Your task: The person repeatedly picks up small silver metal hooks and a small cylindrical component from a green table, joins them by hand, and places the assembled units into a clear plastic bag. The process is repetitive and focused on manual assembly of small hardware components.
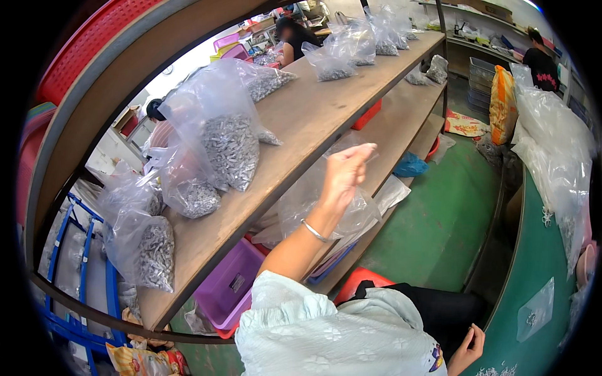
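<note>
My left hand (348, 174), with a bangle (313, 230) at the wrist, is raised in front of the wooden shelf rack (307, 135). Its fingers are curled closed; whatever is in them, if anything, is hidden. Behind that hand and forearm, a clear plastic bag (301, 210) shows on the lower shelf. Low on the right, my right hand (465, 352) is beside the edge of the green table (501, 313), its fingers bent inward and what they hold not visible. Small silvery pieces (498, 370) lie near it, and a small clear bag (536, 311) with a few pieces lies beyond.
Clear bags of small metallic parts (232, 150) stand along the top shelf. Below are a purple bin (229, 282) and a blue bag (411, 164). Large plastic bags (552, 131) cover the table's far end. Co-workers (540, 61) are in the background. Green floor (433, 219) lies between.
</note>
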The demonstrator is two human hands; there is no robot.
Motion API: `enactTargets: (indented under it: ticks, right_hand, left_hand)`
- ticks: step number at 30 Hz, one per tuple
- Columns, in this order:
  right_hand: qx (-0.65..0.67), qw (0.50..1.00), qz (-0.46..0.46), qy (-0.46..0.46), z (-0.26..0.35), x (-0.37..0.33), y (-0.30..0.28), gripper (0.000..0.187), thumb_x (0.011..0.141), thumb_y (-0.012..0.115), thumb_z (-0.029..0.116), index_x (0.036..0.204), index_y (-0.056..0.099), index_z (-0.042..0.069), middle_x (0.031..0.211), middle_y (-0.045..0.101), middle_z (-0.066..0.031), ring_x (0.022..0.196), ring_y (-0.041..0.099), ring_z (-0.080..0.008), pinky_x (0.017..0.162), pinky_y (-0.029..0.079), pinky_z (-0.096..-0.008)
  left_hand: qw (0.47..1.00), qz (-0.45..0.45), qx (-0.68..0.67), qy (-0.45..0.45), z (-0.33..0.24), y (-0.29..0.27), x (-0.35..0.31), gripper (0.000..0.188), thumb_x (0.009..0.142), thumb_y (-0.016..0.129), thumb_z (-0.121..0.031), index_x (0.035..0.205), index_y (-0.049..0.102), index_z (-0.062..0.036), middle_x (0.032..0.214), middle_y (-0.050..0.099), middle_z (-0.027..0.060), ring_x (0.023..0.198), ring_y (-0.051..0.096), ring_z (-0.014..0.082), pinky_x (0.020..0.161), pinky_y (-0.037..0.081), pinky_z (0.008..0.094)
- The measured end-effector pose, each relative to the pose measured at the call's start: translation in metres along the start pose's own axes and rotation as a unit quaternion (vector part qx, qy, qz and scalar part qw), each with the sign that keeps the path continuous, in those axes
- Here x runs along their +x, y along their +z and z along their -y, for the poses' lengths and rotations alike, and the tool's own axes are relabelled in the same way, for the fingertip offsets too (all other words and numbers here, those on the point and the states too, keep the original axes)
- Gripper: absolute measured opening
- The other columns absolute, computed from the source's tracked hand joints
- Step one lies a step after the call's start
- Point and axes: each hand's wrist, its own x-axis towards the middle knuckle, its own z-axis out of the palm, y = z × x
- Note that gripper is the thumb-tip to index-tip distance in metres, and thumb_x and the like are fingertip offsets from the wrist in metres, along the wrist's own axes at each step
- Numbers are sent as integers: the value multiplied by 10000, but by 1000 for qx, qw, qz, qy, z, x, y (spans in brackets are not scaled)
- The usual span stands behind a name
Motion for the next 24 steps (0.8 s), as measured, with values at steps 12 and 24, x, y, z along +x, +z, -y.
enactTargets:
  ticks: [12, 24]
  right_hand:
    - [116, 947, 81, -290, 119, 96, 88, 185, 723, 579, -77, 901, 588, -28, 814, 571, -137, 766, 537, -272, 713, 425, -333]
    - [146, 803, 221, -534, 384, 125, 273, 352, 738, 631, 125, 1033, 533, -40, 923, 584, -152, 934, 505, -312, 816, 403, -381]
  left_hand:
    - [972, -16, -101, -211, 121, -27, -27, 205, 849, 611, -164, 951, 622, 12, 524, 325, -104, 408, 253, 5, 353, 178, 177]
    - [941, 25, -228, -249, 217, -16, -45, 145, 865, 531, -105, 747, 449, -121, 528, 338, -69, 406, 282, 25, 352, 179, 183]
